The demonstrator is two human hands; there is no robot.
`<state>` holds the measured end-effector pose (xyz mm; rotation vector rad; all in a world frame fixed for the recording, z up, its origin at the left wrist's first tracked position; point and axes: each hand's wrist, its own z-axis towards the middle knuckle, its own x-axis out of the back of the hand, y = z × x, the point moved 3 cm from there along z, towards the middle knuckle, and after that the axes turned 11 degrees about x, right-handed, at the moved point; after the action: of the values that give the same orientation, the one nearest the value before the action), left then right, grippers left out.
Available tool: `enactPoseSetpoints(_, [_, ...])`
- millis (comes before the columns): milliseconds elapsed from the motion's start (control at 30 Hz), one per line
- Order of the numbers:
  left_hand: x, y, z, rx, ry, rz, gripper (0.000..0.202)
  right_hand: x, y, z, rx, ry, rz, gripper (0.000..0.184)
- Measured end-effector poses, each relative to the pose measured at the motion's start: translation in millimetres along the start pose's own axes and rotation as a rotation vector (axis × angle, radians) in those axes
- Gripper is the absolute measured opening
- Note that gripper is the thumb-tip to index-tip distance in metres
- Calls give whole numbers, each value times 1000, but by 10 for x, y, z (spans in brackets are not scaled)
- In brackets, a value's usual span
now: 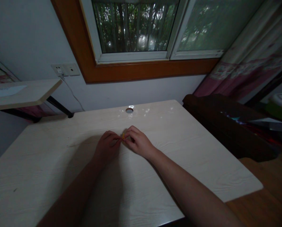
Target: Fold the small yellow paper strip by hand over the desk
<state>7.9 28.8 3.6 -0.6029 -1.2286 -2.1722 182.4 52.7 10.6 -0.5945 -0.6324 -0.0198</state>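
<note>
A small, thin yellow piece shows between the fingertips of my two hands over the middle of the desk; it is too small to tell its kind. My right hand is closed in a pinch on it, thumb and index finger meeting. Just to the left, my left hand is also pinched, its fingertips meeting those of the right hand at the piece. Part of the piece is hidden by the fingers. Both hands are low over the pale wood-grain desk, with a shadow around the left arm.
A round cable hole lies near the desk's back edge. At the left stands a raised shelf on black legs. A white cable hangs from a wall socket. Dark furniture borders the right side, below a window and curtain.
</note>
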Motion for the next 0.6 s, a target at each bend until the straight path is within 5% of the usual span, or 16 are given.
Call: enactPoseSetpoints(600, [2,-16,-3,10,-17,-25,3,-19,55,-11,-2,58,58,6])
